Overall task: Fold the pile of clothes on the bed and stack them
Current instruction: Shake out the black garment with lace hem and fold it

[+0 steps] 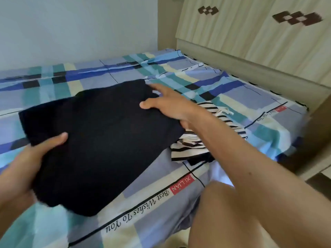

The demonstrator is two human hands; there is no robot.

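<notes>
A folded dark navy garment [100,136] is held a little above the checked bedsheet [223,86]. My left hand [34,158] grips its near left edge, thumb on top and fingers hidden beneath. My right hand [168,102] holds the far right edge, thumb pressed on top, fingers stretched past the cloth. A crumpled black-and-white striped garment [195,145] lies on the bed under my right forearm, partly hidden by the dark garment and the arm.
A pale wardrobe [250,29] with brown diamond marks stands along the bed's far right side. A white wall [71,29] runs behind the bed. My bare knee [223,217] is at the bed's near edge.
</notes>
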